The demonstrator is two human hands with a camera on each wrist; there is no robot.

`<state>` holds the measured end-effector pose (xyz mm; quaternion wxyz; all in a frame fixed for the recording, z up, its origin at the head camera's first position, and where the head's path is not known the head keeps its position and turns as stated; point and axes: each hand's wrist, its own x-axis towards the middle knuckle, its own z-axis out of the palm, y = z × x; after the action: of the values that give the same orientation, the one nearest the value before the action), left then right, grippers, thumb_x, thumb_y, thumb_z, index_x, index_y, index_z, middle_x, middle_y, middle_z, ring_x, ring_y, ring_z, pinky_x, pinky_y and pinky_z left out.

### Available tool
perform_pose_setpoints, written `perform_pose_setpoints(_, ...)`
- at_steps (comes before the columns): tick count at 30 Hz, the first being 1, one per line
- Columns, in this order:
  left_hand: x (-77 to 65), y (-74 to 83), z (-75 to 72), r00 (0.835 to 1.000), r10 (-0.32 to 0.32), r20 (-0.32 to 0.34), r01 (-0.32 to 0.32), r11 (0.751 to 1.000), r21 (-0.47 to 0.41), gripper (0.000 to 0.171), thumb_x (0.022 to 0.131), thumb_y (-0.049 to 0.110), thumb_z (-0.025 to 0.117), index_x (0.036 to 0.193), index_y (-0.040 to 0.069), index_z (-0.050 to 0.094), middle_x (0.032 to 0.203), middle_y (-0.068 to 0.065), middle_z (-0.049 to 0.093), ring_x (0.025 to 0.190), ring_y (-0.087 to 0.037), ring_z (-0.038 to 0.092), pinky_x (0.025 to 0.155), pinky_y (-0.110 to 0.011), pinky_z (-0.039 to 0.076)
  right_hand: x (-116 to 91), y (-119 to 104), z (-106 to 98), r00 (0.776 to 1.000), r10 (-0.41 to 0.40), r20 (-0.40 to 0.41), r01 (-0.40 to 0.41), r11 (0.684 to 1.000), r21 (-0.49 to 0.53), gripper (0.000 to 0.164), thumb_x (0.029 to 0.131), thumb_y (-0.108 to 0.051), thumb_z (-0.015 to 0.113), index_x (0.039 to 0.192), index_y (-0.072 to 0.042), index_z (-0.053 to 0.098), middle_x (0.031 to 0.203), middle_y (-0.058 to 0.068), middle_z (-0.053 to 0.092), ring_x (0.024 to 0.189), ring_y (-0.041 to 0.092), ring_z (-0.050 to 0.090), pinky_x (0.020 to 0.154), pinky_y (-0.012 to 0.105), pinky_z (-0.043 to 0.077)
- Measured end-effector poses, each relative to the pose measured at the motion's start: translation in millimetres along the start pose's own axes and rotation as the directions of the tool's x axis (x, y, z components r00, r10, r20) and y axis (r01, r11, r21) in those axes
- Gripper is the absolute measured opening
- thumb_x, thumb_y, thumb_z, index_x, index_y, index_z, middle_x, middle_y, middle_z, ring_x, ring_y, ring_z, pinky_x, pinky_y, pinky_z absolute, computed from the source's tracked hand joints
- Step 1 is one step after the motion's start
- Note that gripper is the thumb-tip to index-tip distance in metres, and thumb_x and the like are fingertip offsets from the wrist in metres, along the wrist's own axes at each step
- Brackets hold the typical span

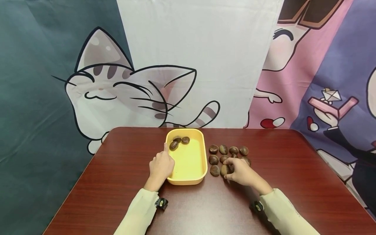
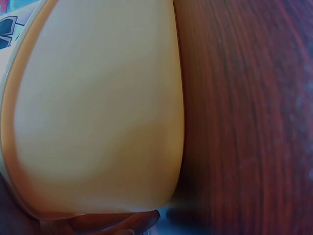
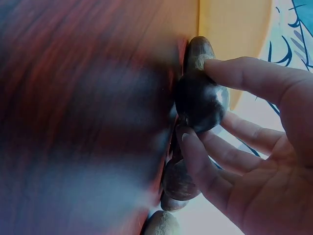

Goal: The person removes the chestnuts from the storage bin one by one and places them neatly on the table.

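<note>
My left hand (image 1: 161,165) holds the left side wall of a yellow plastic tray (image 1: 205,156), its index finger stretched along the rim. In the left wrist view the fingers (image 2: 117,226) lie against the tray's outside wall (image 2: 98,107). Three brown chestnuts (image 1: 174,145) sit in the tray's far left corner. Right of the tray, my right hand (image 1: 240,171) pinches a dark, glossy chestnut (image 3: 202,102) between thumb and fingertips, low over the table. Several more chestnuts (image 1: 213,159) stand in rows around it, some partly hidden by the hand.
Everything stands on a reddish-brown wooden table (image 1: 117,163). A cloth backdrop (image 1: 191,39) with cartoon cats hangs behind its far edge. A small black wrist camera (image 1: 161,203) sits at the left cuff, and another camera (image 1: 258,206) at the right.
</note>
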<state>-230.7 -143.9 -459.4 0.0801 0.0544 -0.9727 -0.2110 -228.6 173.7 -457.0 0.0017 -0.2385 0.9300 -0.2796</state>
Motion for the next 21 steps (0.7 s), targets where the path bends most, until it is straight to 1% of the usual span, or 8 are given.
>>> perform_pose_setpoints(4,0.3,0.2,-0.4,1.0,-0.009,0.0,0.009,1.0,-0.007,0.062,0.093,0.014,0.04,0.154,0.005,0.035,0.068,-0.011,0.057,0.051,-0.026,0.051,0.044,-0.04,0.038,0.5,-0.6,0.0,1.0,0.001,-0.008,-0.001,1.0,-0.017,0.04,0.066,-0.006,0.087,0.101,-0.003,0.069,0.081,-0.003,0.064,0.069,0.011,0.056,0.062,0.028,0.046)
perform_pose_setpoints(8,0.2,0.8,-1.5,1.0,-0.015,0.007,0.015,1.0,-0.011,0.062,0.093,0.014,0.039,0.154,0.005,0.035,0.065,-0.01,0.054,0.05,-0.026,0.05,0.043,-0.04,0.038,1.2,-0.6,-0.6,1.0,-0.002,-0.008,0.001,1.0,-0.03,0.041,0.066,-0.008,0.087,0.102,-0.003,0.069,0.082,-0.003,0.064,0.07,0.013,0.057,0.063,0.029,0.046)
perform_pose_setpoints(11,-0.2,0.8,-2.0,1.0,-0.013,0.004,0.013,1.0,-0.01,0.062,0.093,0.014,0.039,0.154,0.005,0.035,0.067,-0.011,0.056,0.052,-0.026,0.051,0.044,-0.04,0.039,1.4,-1.7,-2.5,1.0,-0.014,-0.001,0.014,0.999,-0.034,0.042,0.066,-0.009,0.088,0.102,-0.001,0.069,0.084,-0.001,0.065,0.072,0.014,0.058,0.063,0.03,0.047)
perform_pose_setpoints(13,-0.6,0.6,-2.1,1.0,-0.01,0.0,0.01,1.0,-0.008,0.062,0.093,0.014,0.04,0.154,0.005,0.036,0.069,-0.012,0.057,0.053,-0.027,0.052,0.045,-0.041,0.039,1.7,-3.3,-4.1,1.0,-0.024,-0.007,0.024,0.999,-0.046,0.042,0.066,-0.009,0.088,0.103,-0.001,0.068,0.089,0.002,0.067,0.076,0.016,0.06,0.066,0.032,0.048)
perform_pose_setpoints(16,-1.2,0.3,-2.0,1.0,-0.003,-0.014,0.002,1.0,-0.008,0.061,0.092,0.013,0.041,0.153,0.004,0.037,0.072,-0.013,0.059,0.054,-0.028,0.054,0.045,-0.042,0.04,4.1,-10.1,-6.6,0.998,-0.041,-0.045,0.039,0.998,-0.039,0.041,0.067,-0.008,0.086,0.104,0.0,0.069,0.095,0.007,0.069,0.08,0.02,0.062,0.07,0.036,0.05)
perform_pose_setpoints(18,-1.5,-0.1,-1.8,1.0,0.003,-0.022,-0.003,1.0,-0.009,0.061,0.092,0.013,0.041,0.152,0.004,0.038,0.073,-0.014,0.061,0.055,-0.03,0.056,0.045,-0.043,0.041,8.4,-17.3,-7.5,0.994,-0.056,-0.097,0.053,0.998,-0.03,0.041,0.068,-0.008,0.085,0.104,-0.001,0.07,0.098,0.01,0.069,0.085,0.024,0.063,0.074,0.04,0.051)
perform_pose_setpoints(21,-1.9,-0.3,-1.7,0.999,0.006,-0.031,-0.006,1.0,-0.011,0.061,0.091,0.012,0.041,0.152,0.004,0.039,0.074,-0.013,0.062,0.057,-0.031,0.057,0.046,-0.044,0.042,18.8,-30.9,-5.8,0.985,-0.074,-0.158,0.078,0.997,0.015,0.039,0.07,-0.008,0.083,0.106,-0.001,0.07,0.099,0.012,0.068,0.088,0.029,0.063,0.077,0.043,0.05)
